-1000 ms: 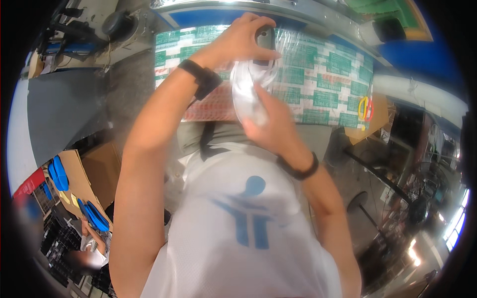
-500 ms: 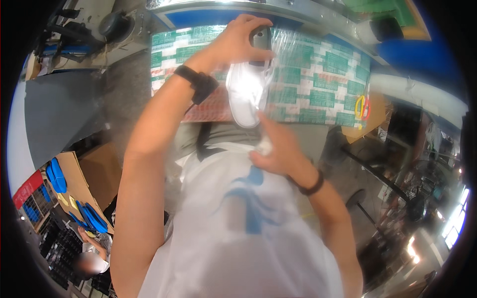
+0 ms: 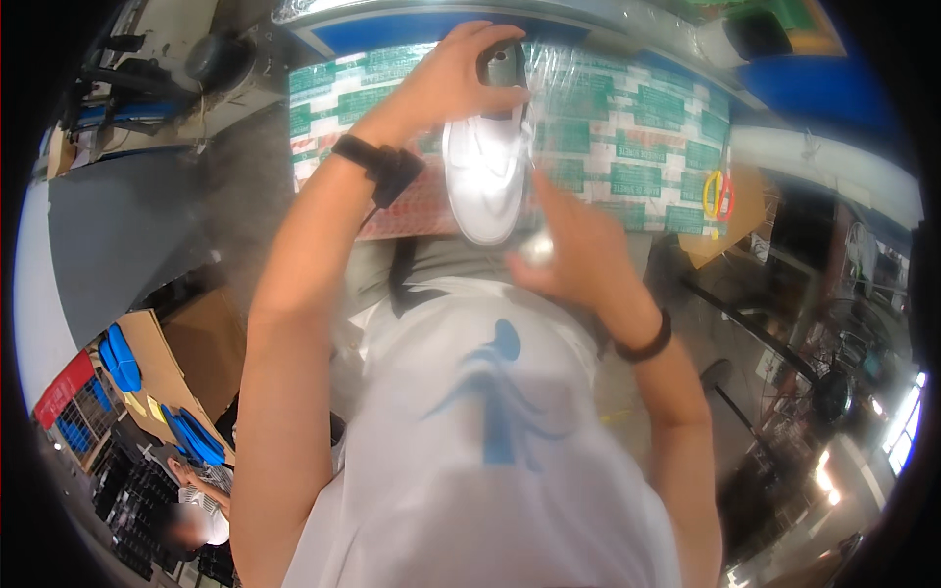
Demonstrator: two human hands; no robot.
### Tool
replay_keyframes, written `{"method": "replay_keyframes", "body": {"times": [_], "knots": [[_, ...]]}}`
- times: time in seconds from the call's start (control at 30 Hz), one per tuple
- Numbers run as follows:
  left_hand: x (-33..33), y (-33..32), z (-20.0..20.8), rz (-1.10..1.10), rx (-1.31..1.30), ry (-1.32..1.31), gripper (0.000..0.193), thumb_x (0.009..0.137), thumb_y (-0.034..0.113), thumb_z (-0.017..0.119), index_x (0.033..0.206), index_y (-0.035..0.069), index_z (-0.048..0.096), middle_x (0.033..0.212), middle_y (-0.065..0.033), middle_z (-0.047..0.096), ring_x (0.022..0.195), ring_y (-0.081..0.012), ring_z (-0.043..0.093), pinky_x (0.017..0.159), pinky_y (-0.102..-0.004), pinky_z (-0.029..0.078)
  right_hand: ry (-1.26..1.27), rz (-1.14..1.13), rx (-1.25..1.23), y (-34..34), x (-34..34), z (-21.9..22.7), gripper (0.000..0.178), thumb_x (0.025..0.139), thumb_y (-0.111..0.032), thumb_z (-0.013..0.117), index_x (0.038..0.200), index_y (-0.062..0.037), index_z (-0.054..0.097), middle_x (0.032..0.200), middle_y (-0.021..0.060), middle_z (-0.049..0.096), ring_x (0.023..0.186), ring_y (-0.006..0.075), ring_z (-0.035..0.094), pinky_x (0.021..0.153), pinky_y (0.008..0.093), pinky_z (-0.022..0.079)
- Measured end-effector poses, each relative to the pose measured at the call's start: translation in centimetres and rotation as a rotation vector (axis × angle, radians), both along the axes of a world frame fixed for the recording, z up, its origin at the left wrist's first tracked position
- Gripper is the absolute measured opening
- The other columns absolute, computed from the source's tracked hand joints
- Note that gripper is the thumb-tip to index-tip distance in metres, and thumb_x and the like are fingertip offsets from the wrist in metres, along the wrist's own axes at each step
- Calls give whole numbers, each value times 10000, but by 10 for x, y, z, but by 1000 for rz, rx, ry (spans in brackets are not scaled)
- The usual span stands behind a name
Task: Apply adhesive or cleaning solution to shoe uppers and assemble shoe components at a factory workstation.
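The left hand grips a white shoe by its heel end, thumb and fingers spread around the grey insert in its opening. The shoe lies toe toward the person, over the near part of a table covered in a green-and-white printed sheet. The right hand is beside the toe, index finger extended, the rest curled around a small pale thing too blurred to name. Yellow-and-red-handled scissors lie by the table's right edge.
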State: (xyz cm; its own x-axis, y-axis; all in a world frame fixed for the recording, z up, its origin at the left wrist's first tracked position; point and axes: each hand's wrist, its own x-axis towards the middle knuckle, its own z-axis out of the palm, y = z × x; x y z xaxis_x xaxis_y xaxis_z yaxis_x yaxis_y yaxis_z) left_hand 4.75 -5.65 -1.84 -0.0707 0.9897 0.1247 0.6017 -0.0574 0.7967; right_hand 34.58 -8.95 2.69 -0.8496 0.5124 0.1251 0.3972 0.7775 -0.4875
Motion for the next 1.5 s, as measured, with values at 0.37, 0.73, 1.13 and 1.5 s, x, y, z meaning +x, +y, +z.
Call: {"method": "replay_keyframes", "body": {"times": [0.37,0.73,1.13,1.5], "knots": [[5,7,-16,11,63,18,814,901,359,903,1624,143,597,1671,-222,512,1490,-390,565,1248,-478,479,76,-70,-143,-13,-11,-12,1036,739,-422,933,1576,67,569,1036,190,758,812,342,764,702,433,618],[3,3,-8,14,42,-38,798,898,360,898,1612,155,608,1674,-235,509,1551,-415,503,1294,-498,420,1,-86,-98,-14,17,-11,1013,743,-439,934,1541,83,594,1029,193,775,832,344,769,737,414,630],[7,5,-7,-12,47,-69,795,895,340,886,1616,158,606,1660,-233,528,1562,-416,489,1304,-502,402,136,-82,-35,-4,-18,-25,1007,744,-427,949,1530,89,586,955,164,731,759,334,729,674,414,599],[9,3,-7,-21,82,-40,803,894,342,894,1620,154,605,1648,-243,523,1540,-419,508,1280,-496,429,210,-76,-38,-22,-22,-14,839,740,-428,948,1411,6,693,889,117,672,715,310,689,635,434,569]]}}
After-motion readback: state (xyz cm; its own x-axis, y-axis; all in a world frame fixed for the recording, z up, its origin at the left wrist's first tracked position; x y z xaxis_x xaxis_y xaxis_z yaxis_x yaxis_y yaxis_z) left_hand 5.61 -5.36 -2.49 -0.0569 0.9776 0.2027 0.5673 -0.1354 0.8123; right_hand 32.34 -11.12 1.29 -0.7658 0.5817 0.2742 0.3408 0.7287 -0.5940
